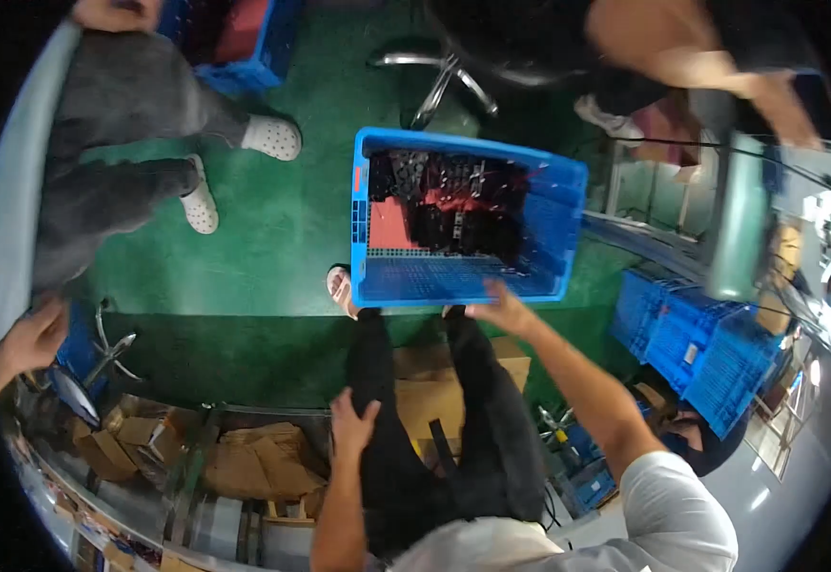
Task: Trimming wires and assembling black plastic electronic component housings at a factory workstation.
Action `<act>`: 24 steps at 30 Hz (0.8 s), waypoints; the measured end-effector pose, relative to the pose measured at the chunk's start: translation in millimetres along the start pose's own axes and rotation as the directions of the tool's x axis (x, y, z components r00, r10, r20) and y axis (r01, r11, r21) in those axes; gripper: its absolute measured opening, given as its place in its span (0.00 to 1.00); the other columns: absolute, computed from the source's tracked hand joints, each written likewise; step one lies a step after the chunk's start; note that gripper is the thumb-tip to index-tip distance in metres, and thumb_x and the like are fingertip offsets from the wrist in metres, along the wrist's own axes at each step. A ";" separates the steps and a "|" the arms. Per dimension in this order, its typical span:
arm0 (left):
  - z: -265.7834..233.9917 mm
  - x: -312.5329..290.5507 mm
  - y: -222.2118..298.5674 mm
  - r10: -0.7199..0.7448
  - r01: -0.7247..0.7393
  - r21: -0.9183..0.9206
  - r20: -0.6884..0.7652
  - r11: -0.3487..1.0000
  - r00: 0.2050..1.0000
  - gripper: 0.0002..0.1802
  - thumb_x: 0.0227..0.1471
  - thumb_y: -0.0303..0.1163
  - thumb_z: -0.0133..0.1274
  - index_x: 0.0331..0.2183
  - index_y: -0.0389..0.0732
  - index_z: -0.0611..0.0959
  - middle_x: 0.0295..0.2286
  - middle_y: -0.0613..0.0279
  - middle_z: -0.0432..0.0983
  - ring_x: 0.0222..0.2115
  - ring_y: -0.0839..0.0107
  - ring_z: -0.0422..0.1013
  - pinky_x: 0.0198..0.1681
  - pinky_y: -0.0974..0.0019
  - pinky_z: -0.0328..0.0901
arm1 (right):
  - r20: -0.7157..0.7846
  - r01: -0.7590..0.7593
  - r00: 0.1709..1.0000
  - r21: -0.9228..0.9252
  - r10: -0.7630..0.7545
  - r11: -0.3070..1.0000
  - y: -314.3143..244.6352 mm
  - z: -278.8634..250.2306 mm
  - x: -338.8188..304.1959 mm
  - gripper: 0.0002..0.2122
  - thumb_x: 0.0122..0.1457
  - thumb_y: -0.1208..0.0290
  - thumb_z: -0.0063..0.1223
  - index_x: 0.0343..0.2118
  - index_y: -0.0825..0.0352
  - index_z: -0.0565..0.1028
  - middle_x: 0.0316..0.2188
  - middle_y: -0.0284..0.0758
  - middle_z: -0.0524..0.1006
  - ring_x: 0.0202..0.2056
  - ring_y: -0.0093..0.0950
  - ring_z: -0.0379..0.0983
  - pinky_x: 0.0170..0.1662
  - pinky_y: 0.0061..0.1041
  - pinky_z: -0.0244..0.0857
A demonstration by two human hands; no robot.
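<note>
A blue plastic crate (472, 292) stands on the green floor in front of my feet. Inside it lie many small black parts (468, 205) and some flat red pieces (389, 222). At the crate's near rim is my right hand (506, 311), its fingers apart and holding nothing; I cannot tell whether it touches the rim. My left hand (352, 421) is beside my left thigh, fingers spread, with nothing in it.
Another blue crate (241, 78) sits at the far left, near a seated person's white clogs (272, 137). A chair base (444, 71) stands beyond my crate. Blue crates (687, 334) are at the right; flattened cardboard (261, 462) lies behind me at left. Another person's arm (720, 76) is far right.
</note>
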State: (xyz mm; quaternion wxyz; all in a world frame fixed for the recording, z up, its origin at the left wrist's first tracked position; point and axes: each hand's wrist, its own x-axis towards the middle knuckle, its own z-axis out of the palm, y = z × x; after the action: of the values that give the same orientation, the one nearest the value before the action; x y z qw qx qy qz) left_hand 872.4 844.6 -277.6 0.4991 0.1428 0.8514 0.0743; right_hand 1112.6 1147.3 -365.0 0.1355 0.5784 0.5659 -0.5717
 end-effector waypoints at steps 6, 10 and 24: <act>41.2 21.3 29.8 -0.011 0.018 0.151 -0.052 0.988 0.999 0.26 0.49 0.42 0.59 0.48 0.42 0.73 0.51 0.46 0.63 0.49 0.44 0.63 0.48 0.50 0.64 | -0.121 -0.005 0.993 -0.122 -0.010 0.993 36.3 -26.9 286.3 0.52 0.34 0.36 0.65 0.57 0.71 0.59 0.56 0.52 0.63 0.57 0.45 0.61 0.58 0.41 0.56; 53.2 26.5 48.9 -0.067 0.077 0.163 -0.062 0.984 0.996 0.23 0.46 0.38 0.60 0.45 0.41 0.76 0.49 0.46 0.64 0.48 0.44 0.64 0.46 0.48 0.64 | -0.439 -0.354 0.877 -0.316 0.195 0.880 61.5 14.3 351.4 0.59 0.31 0.27 0.58 0.59 0.73 0.55 0.54 0.49 0.67 0.55 0.44 0.64 0.56 0.44 0.56; 175.1 297.4 235.8 0.429 -0.474 -0.233 -0.219 0.849 0.877 0.30 0.50 0.38 0.56 0.49 0.31 0.69 0.49 0.38 0.65 0.54 0.43 0.57 0.56 0.54 0.55 | -0.300 -0.409 0.911 -0.558 0.284 0.722 58.5 26.2 333.9 0.57 0.39 0.22 0.41 0.61 0.72 0.53 0.58 0.48 0.61 0.61 0.43 0.55 0.61 0.45 0.45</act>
State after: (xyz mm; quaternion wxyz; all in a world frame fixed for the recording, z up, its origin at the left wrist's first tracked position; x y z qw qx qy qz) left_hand 927.7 1159.8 -546.5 0.4133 0.2608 0.8115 0.3204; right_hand 1048.4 1274.2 -673.9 0.3635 0.6518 0.6110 -0.2639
